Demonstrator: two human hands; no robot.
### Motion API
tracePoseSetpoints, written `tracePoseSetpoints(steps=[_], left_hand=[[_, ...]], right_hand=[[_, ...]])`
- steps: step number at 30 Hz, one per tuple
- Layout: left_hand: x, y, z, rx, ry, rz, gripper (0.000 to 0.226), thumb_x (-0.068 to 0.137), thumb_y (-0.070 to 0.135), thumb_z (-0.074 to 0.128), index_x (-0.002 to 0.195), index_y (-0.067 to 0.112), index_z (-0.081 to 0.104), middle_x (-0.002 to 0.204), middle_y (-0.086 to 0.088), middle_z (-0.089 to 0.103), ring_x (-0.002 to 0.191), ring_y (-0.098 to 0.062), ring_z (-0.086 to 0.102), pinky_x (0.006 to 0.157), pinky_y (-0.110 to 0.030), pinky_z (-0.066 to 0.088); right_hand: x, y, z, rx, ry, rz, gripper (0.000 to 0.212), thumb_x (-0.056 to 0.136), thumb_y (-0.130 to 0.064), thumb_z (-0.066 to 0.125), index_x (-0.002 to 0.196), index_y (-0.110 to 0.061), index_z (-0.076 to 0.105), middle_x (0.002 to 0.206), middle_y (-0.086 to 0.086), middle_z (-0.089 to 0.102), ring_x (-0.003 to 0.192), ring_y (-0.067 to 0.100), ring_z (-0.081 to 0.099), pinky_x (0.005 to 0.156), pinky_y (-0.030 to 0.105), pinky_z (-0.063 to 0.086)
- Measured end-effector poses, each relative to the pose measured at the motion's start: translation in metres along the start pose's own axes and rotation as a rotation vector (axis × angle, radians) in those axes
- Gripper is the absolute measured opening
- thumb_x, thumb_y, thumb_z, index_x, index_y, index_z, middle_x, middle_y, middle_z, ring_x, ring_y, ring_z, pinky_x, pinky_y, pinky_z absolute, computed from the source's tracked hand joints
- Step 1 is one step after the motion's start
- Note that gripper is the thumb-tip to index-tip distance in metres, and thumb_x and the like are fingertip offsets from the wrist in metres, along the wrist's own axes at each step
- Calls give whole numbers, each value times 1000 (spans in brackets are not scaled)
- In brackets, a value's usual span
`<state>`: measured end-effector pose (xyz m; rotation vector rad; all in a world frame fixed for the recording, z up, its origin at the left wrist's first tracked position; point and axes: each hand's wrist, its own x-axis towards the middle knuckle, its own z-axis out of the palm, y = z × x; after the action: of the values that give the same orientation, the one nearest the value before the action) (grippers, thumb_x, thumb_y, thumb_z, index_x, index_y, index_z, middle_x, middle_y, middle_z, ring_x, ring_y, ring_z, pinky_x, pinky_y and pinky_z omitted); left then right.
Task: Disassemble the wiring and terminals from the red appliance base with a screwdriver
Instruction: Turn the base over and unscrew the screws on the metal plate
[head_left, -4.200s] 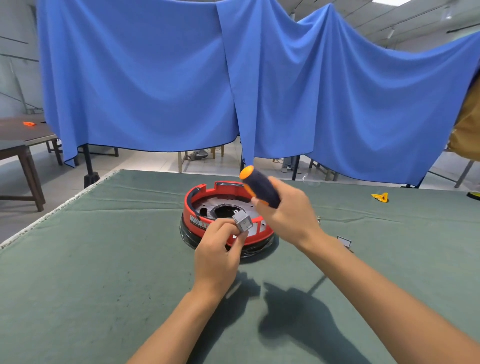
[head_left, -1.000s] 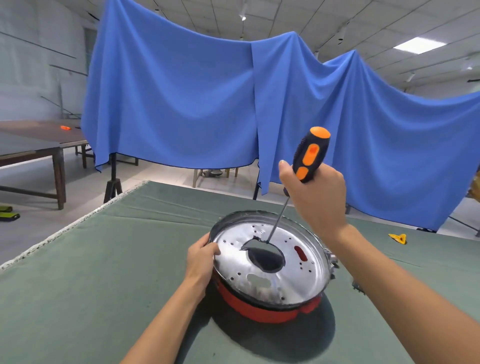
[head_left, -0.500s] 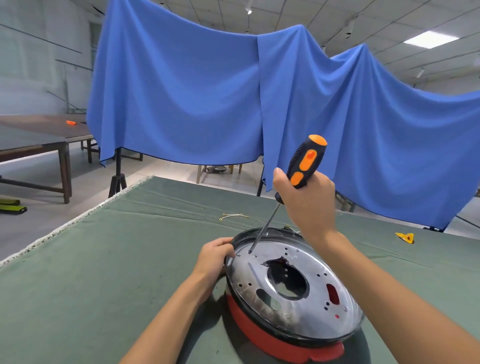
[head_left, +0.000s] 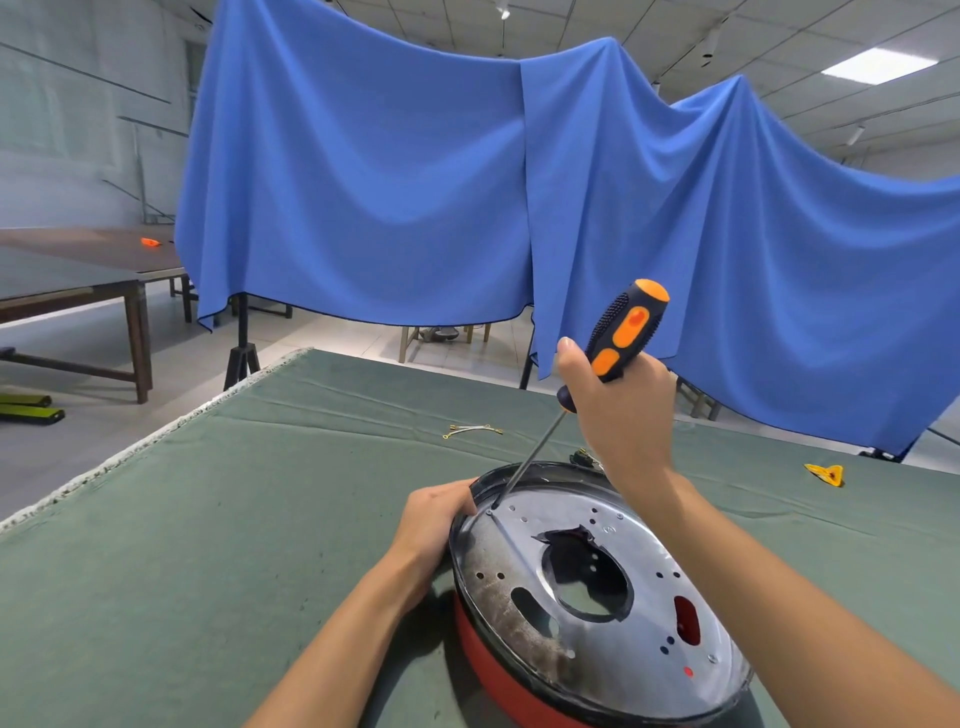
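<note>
On the green desk (head_left: 208, 545), near its close edge, the red appliance base (head_left: 498, 670) lies with its metal plate (head_left: 587, 587) facing up.

The left hand (head_left: 431, 519) grips the far-left rim, probably to stop the base from turning, while the right hand (head_left: 618, 410) is wrapped around the screwdriver (head_left: 618, 332), tilted so its tip meets a screw (head_left: 490, 512) by that rim. Loose wires (head_left: 471, 430) lie well beyond; open cloth spreads left.
</note>
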<state>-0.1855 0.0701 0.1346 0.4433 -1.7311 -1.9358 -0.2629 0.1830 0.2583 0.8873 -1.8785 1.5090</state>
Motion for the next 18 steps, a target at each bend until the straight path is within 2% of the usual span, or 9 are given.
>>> tracePoseSetpoints(steps=[3, 8, 11, 14, 16, 18], left_hand=[[0, 0, -1, 20, 8, 10, 15, 48, 14, 46, 43, 20, 34, 67, -10, 31, 69, -19, 25, 55, -30, 20], [-1, 0, -1, 5, -4, 16, 18, 49, 13, 46, 43, 21, 31, 62, -7, 28, 68, -19, 23, 52, -26, 21], [0, 0, 0, -9, -8, 23, 18, 50, 12, 46, 47, 19, 30, 66, -10, 28, 70, -19, 24, 53, -26, 21], [2, -3, -1, -15, -21, 16, 14, 48, 13, 46, 52, 7, 33, 72, -11, 34, 73, -20, 27, 60, -31, 22], [3, -4, -2, -3, -35, 7, 23, 48, 14, 45, 58, -5, 39, 75, -10, 38, 74, -20, 28, 65, -33, 22], [3, -4, -2, 1, -34, 0, 23, 48, 14, 45, 59, -5, 42, 75, -10, 38, 74, -20, 28, 65, -32, 22]], right_hand=[[0, 0, 1, 4, -2, 20, 42, 73, -46, 56, 51, -12, 43, 49, 11, 58, 57, 34, 62, 61, 47, 55], [-2, 0, 3, -26, -9, 0, 40, 76, -44, 56, 51, -14, 45, 50, 9, 61, 56, 30, 62, 60, 43, 55], [-2, 0, 3, -9, -6, 7, 37, 76, -41, 57, 50, -19, 44, 49, 7, 61, 56, 29, 63, 60, 42, 55], [-1, 1, 3, -4, -12, 9, 38, 77, -40, 58, 50, -16, 46, 49, 5, 61, 56, 29, 63, 61, 43, 55], [-1, 2, 3, -11, -12, 6, 38, 77, -40, 57, 51, -14, 45, 49, 6, 62, 56, 28, 63, 61, 41, 55], [0, 3, 3, -25, -9, 7, 38, 76, -41, 55, 50, -15, 44, 50, 8, 62, 57, 29, 63, 59, 37, 53]])
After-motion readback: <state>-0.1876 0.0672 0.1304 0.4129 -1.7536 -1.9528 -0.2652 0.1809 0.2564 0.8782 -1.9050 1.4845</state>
